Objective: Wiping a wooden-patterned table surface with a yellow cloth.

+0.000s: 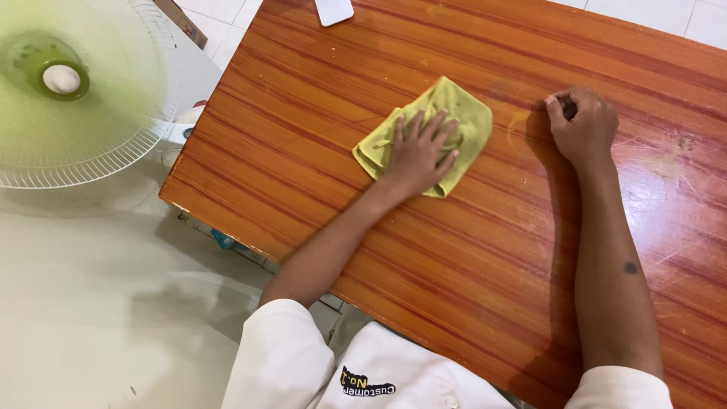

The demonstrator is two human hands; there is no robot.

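Note:
A yellow-green cloth (466, 113) lies crumpled on the orange-brown wooden table (469, 250). My left hand (421, 151) rests flat on top of the cloth, fingers spread, pressing it to the tabletop. My right hand (581, 125) sits to the right of the cloth as a loose fist on the bare wood, fingers curled under. Whether it holds anything I cannot see. Both forearms reach over the near table edge from my white sleeves.
A spinning green fan (72, 87) with a white wire guard stands left of the table. A white flat object (333, 10) lies at the far table edge. The wood at the right (670, 163) is scratched and stained. Pale tiled floor lies below.

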